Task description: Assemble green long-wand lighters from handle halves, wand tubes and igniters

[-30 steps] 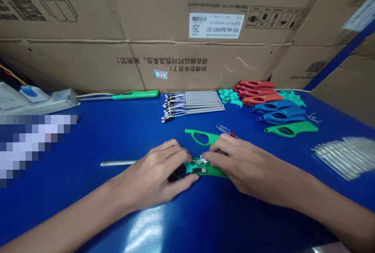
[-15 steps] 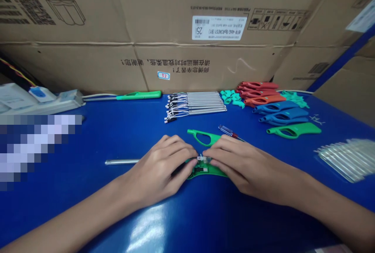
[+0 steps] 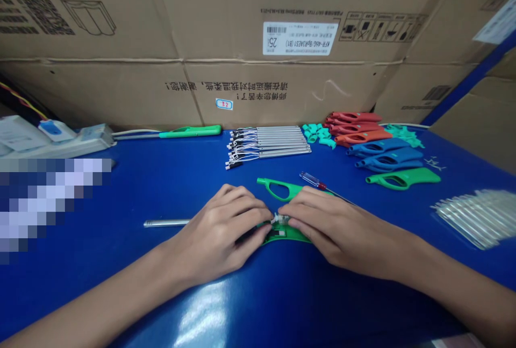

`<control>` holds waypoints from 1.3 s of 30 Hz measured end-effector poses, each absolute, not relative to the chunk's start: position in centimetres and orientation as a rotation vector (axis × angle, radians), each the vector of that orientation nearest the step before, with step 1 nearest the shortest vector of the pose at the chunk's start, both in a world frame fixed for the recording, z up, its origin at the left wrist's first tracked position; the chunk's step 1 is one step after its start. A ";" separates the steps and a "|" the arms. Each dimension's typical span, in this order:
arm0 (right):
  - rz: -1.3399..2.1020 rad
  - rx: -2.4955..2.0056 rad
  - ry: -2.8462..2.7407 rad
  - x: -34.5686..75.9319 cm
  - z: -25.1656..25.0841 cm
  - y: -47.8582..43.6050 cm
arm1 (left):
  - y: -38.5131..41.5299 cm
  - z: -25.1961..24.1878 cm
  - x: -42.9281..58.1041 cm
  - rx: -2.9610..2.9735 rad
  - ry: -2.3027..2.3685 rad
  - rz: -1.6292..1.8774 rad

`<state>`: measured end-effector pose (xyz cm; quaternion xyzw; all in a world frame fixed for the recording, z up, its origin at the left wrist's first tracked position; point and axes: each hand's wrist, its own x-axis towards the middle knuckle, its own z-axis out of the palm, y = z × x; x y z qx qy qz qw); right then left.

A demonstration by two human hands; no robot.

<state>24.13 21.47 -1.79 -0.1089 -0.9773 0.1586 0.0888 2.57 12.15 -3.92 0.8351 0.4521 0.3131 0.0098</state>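
A green lighter handle half [image 3: 288, 235] lies on the blue table [image 3: 161, 192] with small white and black parts in it and a metal tube [image 3: 166, 223] sticking out to the left. My left hand [image 3: 220, 232] presses on the handle's left end, fingers curled over it. My right hand [image 3: 328, 227] pinches the small parts at its middle, fingertips meeting those of the left hand. A second green handle half [image 3: 278, 187] lies just behind my hands, beside a clear-handled screwdriver [image 3: 318, 182].
Behind lie a row of metal tubes with wires [image 3: 268, 143], teal caps [image 3: 318, 134], red [image 3: 357, 126], blue [image 3: 382, 154] and green handle shells [image 3: 403, 178], and an assembled green lighter [image 3: 181, 132]. Clear tubes [image 3: 475, 216] lie at the right. Cardboard boxes [image 3: 242, 41] wall the back.
My fingertips have drawn closer together over the small parts in the green handle. The handle and tube lie where they were.
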 end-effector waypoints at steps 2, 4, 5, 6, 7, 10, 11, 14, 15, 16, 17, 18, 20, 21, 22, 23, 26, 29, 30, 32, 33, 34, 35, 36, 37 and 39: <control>0.475 -0.313 -2.902 24.1 -1.8 21.5 | 12.1 -3.8 2.7 2.595 1.411 0.991; 0.483 -0.298 -2.899 24.1 -1.8 21.4 | 12.0 -3.7 2.7 2.599 1.403 1.002; 0.488 -0.293 -2.901 24.1 -1.8 21.4 | 12.0 -3.7 2.7 2.606 1.395 1.005; 0.491 -0.289 -2.906 24.1 -1.8 21.4 | 12.0 -3.7 2.7 2.615 1.387 1.003; 0.496 -0.288 -2.910 24.1 -1.8 21.4 | 12.1 -3.7 2.6 2.624 1.380 0.994; 0.502 -0.291 -2.917 24.0 -1.8 21.4 | 12.1 -3.8 2.6 2.635 1.383 0.972; 0.504 -0.293 -2.916 24.0 -1.8 21.4 | 12.1 -3.8 2.6 2.634 1.388 0.968; 0.511 -0.288 -2.914 24.0 -1.7 21.4 | 12.1 -3.8 2.7 2.628 1.391 0.966; 0.514 -0.287 -2.913 24.0 -1.7 21.4 | 12.1 -3.8 2.7 2.626 1.389 0.964; 0.516 -0.288 -2.913 24.0 -1.7 21.4 | 12.1 -3.7 2.7 2.624 1.389 0.964; 0.519 -0.289 -2.915 24.1 -1.7 21.4 | 12.1 -3.7 2.7 2.622 1.389 0.964; 0.519 -0.291 -2.917 24.1 -1.7 21.4 | 12.1 -3.7 2.7 2.621 1.392 0.961; 0.519 -0.295 -2.925 24.1 -1.7 21.3 | 12.2 -3.6 2.7 2.620 1.396 0.954; 0.517 -0.297 -2.927 24.1 -1.7 21.3 | 12.2 -3.6 2.7 2.618 1.399 0.950; 0.517 -0.299 -2.929 24.1 -1.6 21.3 | 12.2 -3.6 2.7 2.617 1.401 0.945; 0.518 -0.300 -2.929 24.0 -1.6 21.3 | 12.2 -3.6 2.7 2.616 1.402 0.941; 0.522 -0.298 -2.928 23.9 -1.7 21.3 | 12.1 -3.6 2.7 2.615 1.404 0.923; 0.522 -0.292 -2.933 23.9 -1.8 21.3 | 12.1 -3.6 2.8 2.619 1.419 0.902; 0.522 -0.293 -2.934 23.9 -1.8 21.3 | 12.0 -3.6 2.8 2.620 1.425 0.895; 0.520 -0.293 -2.936 23.9 -1.8 21.2 | 12.0 -3.6 2.7 2.623 1.435 0.885; 0.518 -0.297 -2.936 24.0 -1.8 21.2 | 12.0 -3.6 2.7 2.625 1.438 0.880; 0.516 -0.295 -2.937 24.0 -1.8 21.2 | 12.0 -3.6 2.7 2.626 1.441 0.879; 0.513 -0.295 -2.937 24.0 -1.8 21.2 | 12.0 -3.7 2.7 2.625 1.446 0.875; 0.511 -0.296 -2.937 24.0 -1.8 21.2 | 12.0 -3.7 2.7 2.625 1.447 0.873; 0.511 -0.295 -2.937 24.0 -1.8 21.2 | 12.0 -3.7 2.6 2.624 1.448 0.870; 0.516 -0.289 -2.938 24.0 -1.8 21.3 | 12.0 -3.7 2.6 2.622 1.450 0.871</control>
